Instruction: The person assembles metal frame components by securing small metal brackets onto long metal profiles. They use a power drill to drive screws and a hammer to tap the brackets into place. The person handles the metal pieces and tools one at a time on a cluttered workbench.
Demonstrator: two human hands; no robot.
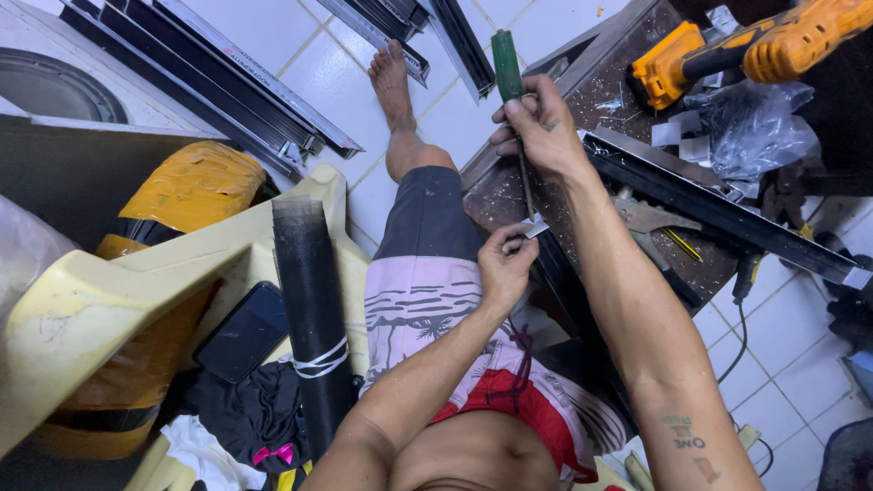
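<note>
Right now your right hand (538, 127) is closed around the green-handled screwdriver (506, 68), its shaft pointing down to a small metal corner piece (535, 227) that your left hand (503, 264) pinches between thumb and fingers at the edge of the brown worktable (509, 195). The piece sits at the end of a black aluminium frame rail (727, 214) lying across the table. I judge the main risk to be a slip: if the tip jumps off the fastener under pressure, it drives straight toward your left fingertips, which sit just beside it. The small piece could also twist out of that pinch and drop over your lap. The tip and any screw are too small to make out, and your fingers cover most of the piece. The yellow cordless drill (755, 50) is cut off at the top edge.
</note>
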